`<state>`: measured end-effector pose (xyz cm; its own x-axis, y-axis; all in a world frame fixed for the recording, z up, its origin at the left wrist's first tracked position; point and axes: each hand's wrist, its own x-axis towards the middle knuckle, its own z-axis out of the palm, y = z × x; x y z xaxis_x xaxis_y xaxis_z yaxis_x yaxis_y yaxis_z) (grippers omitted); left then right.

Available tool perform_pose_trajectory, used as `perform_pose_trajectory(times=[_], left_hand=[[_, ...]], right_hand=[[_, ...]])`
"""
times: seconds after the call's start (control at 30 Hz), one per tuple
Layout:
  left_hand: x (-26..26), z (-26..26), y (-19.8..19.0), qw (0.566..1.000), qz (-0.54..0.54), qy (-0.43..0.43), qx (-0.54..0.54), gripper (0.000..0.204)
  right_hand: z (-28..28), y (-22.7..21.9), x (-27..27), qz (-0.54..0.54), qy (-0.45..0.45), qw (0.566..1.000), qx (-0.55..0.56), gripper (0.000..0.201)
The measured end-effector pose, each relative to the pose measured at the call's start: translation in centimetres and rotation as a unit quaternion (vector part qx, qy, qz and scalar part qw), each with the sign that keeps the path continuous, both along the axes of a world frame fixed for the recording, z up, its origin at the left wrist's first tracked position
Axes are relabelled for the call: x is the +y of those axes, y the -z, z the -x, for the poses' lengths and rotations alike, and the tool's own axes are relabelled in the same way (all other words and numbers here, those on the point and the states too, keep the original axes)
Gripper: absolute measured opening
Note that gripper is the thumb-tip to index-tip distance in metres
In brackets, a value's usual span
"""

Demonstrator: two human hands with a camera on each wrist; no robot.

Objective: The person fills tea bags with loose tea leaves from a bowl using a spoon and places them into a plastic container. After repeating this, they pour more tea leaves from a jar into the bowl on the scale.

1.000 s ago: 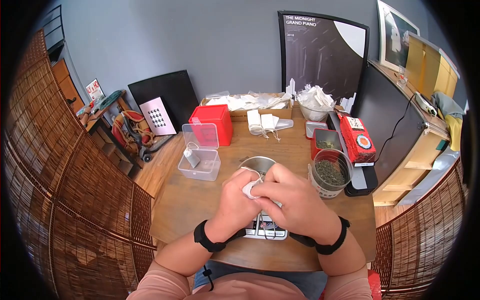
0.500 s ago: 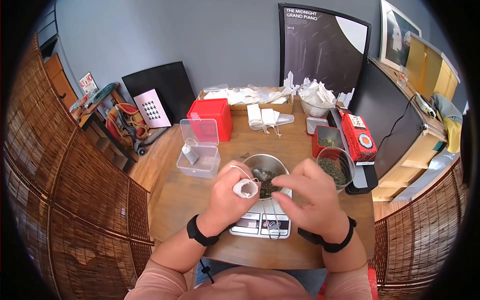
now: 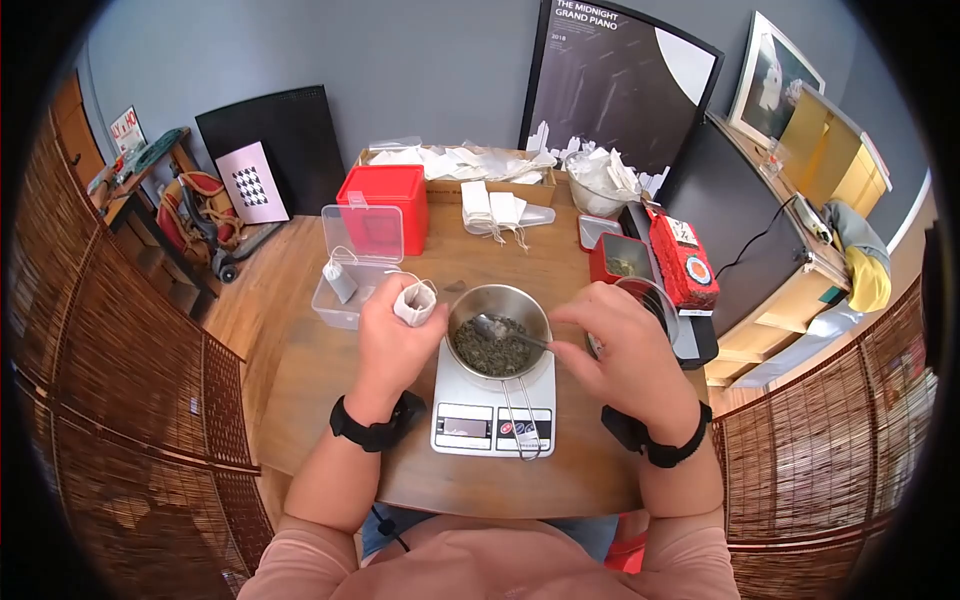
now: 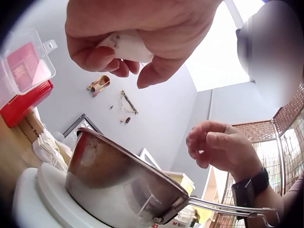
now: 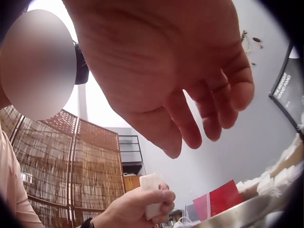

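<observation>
In the head view my left hand (image 3: 388, 340) grips a small white drawstring bag (image 3: 415, 304), its mouth facing up and its string looped over the fingers. Beside it, a metal pot (image 3: 538, 312) with a wire handle stands on a white kitchen scale (image 3: 494, 440). Dark dried leaves (image 3: 488, 355) lie in the pot along with a metal spoon (image 3: 518, 338). Its handle end reaches the right side, close to the fingertips of my right hand (image 3: 628, 345). Both wrist views show the right hand's fingers relaxed and apart, holding nothing.
At left, a clear lidded box (image 3: 335, 314) holds a filled bag (image 3: 340, 284); a red box (image 3: 405, 215) stands behind. Flat white bags (image 3: 490, 207) lie before a cardboard tray (image 3: 445, 190). At right are a red tin (image 3: 600, 262), a clear tub (image 3: 662, 300) and a red packet (image 3: 685, 262).
My hands, earlier together at the bag, have parted. The left moved left with the bag, its mouth now showing; the right moved right, beside the pot. The head view has shifted.
</observation>
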<state>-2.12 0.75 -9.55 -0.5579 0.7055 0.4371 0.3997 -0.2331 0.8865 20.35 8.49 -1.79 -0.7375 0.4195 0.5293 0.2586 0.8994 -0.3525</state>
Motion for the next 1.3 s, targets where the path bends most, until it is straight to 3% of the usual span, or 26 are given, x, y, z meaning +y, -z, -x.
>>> perform_pose_trajectory(times=[0.2,0.27,0.4,0.5,0.57,0.6,0.7,0.8,0.87,0.93,1.07,1.3], left_hand=[[-0.2,0.6,0.4,1.000,-0.003,-0.007,0.000,0.016],[-0.3,0.6,0.6,1.000,-0.004,-0.008,-0.004,0.016],[-0.5,0.3,0.7,1.000,-0.004,-0.008,0.003,0.017],[-0.6,0.1,1.0,1.000,0.000,-0.004,0.022,0.017],[-0.4,0.3,1.0,1.000,0.008,-0.001,0.027,0.017],[-0.4,0.2,1.1,1.000,0.004,0.004,0.028,0.017],[-0.5,0.1,1.5,0.999,0.005,0.011,0.032,0.018],[-0.3,0.3,1.7,0.999,0.006,0.008,0.032,0.017],[-0.2,0.6,1.8,1.000,0.008,0.006,0.026,0.016],[-0.3,0.7,1.9,1.000,0.006,-0.005,0.023,0.016],[-0.2,1.1,2.1,1.000,0.029,-0.007,-0.007,0.019],[-0.1,1.1,2.2,1.000,0.027,-0.011,-0.003,0.019]], right_hand=[[-1.5,1.2,0.5,-0.049,0.070,0.986,-0.142,0.025],[-1.6,1.5,0.5,-0.005,0.109,0.971,-0.211,0.031],[-1.4,2.5,1.1,0.033,0.110,0.962,-0.248,0.031],[-1.0,2.9,1.5,0.065,0.103,0.965,-0.232,0.025],[-0.4,3.1,2.3,0.192,0.058,0.974,-0.102,0.021],[-0.2,3.2,2.6,0.193,0.058,0.974,-0.103,0.021],[1.5,3.5,2.9,0.407,0.030,0.911,0.064,0.013],[3.0,3.3,2.6,0.458,0.005,0.884,0.098,0.013],[3.1,2.8,2.5,0.453,0.014,0.888,0.078,0.013],[2.6,1.9,2.1,0.268,0.012,0.963,0.028,0.014],[0.6,-0.9,0.7,0.246,0.009,0.969,-0.025,0.017],[0.0,-1.4,-1.2,0.203,-0.090,0.973,-0.066,0.019]])
